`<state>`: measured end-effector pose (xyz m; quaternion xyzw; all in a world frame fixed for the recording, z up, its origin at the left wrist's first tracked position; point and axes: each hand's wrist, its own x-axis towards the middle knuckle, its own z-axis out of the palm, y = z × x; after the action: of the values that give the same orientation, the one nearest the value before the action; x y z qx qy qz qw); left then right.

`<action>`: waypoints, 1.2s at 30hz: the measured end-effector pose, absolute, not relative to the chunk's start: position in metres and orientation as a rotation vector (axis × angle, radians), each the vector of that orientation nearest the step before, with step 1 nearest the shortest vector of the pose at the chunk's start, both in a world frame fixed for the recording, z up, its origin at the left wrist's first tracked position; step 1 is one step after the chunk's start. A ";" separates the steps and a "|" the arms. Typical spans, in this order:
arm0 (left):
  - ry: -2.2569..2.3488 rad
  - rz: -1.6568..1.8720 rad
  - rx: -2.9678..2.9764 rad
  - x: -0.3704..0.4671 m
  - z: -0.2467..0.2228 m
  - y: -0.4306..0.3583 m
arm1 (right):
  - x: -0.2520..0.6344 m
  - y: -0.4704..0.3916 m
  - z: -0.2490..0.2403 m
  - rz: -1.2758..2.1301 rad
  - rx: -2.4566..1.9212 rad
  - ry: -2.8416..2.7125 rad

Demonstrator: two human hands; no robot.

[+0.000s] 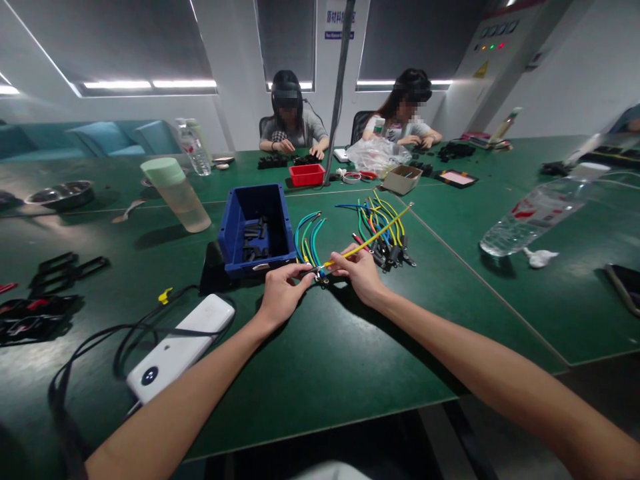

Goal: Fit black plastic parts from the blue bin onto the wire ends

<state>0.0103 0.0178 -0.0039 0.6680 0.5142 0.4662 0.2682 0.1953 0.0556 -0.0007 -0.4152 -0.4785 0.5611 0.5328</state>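
Near the middle of the table, my right hand (361, 275) pinches a yellow wire (381, 233), which slants up and away to a metal terminal at its far tip. My left hand (284, 295) is closed, thumb against fingers, on a small black sleeve (312, 271) that meets the wire's near end. Just beyond my fingers lies a small bunch of blue-green wires (315, 241). Behind my right hand is a larger bundle of yellow, green, blue and red wires (387, 220), many with black sleeves on their ends. A blue bin (231, 233) holding several black sleeves stands left of the wires.
A white power bank (183, 347) with a black cable lies by my left forearm. Bottles stand left (177, 193) and right (540, 210). Farther off are a red tray (307, 175), a cardboard box (401, 179) and a plastic bag (379, 157). Two people sit working across the table.
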 end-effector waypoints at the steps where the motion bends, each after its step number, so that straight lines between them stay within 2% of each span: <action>1: 1.388 1.255 1.806 0.010 -0.004 0.018 | 0.195 0.056 -0.001 1.334 -0.991 -1.147; 23: 1.378 1.310 1.797 0.013 -0.002 0.015 | 0.191 0.051 -0.001 1.262 -1.004 -1.178; 36: 1.243 1.200 1.468 0.018 -0.005 0.015 | 0.191 0.052 -0.006 1.279 -0.968 -1.208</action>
<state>0.0184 0.0154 -0.0049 0.5867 0.4965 0.4796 0.4234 0.1907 0.0522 -0.0056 -0.4068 -0.5075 0.5372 0.5370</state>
